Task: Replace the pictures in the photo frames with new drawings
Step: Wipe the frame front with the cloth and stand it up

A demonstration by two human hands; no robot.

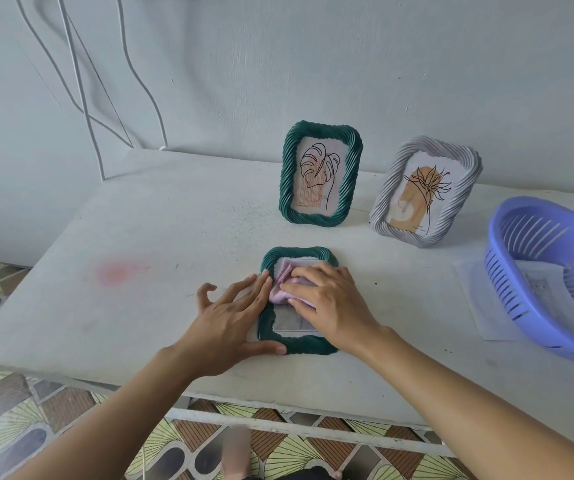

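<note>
Bracing the ribbed green frame [296,253], flat left hand [230,317] flanks flat right hand [330,303] pressing crumpled pink cloth [279,295].

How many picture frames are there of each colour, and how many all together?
Green frames: 2, one standing and one lying flat
Grey frame: 1
Total: 3
</note>
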